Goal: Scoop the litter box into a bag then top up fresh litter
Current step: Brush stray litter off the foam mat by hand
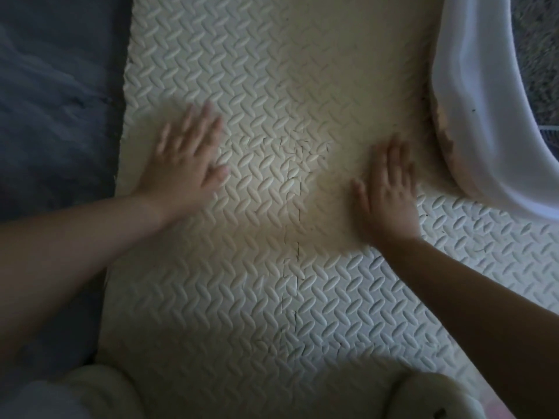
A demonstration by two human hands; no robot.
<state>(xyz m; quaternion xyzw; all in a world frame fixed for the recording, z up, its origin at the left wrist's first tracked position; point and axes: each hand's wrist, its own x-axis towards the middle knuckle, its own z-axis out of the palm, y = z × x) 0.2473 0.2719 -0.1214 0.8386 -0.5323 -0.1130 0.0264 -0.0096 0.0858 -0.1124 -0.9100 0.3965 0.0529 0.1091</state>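
The litter box [472, 110] sits at 2 o'clock, cut off by the top and right edges of the view, so only its smooth white curved wall and rim show. Beyond the rim, at the far 2 o'clock corner, lies a grey grainy fill that looks like litter [538, 55]. A brownish stain [442, 124] runs along the box's lower edge where it meets the floor covering. The box rests on a cream foam mat [302, 71] embossed with a herringbone tread, and a jagged interlocking seam [292, 237] runs from the centre toward 6 o'clock. The person's right hand [390, 192] lies at 3 o'clock, near the box but apart from it, palm down with fingers straight and slightly spread, holding nothing. The left hand [184, 161] is at 10 o'clock, well apart from the box and close to the mat's left border, also palm down with fingers extended and nothing in its grasp. Both hands are blurred, so it cannot be told whether they press the mat or lie just over it. A dark grey fabric [54, 101] covers the floor beyond the mat at 9 o'clock. The person's knees [99, 388], in pale clothing, show at 7 and 5 o'clock
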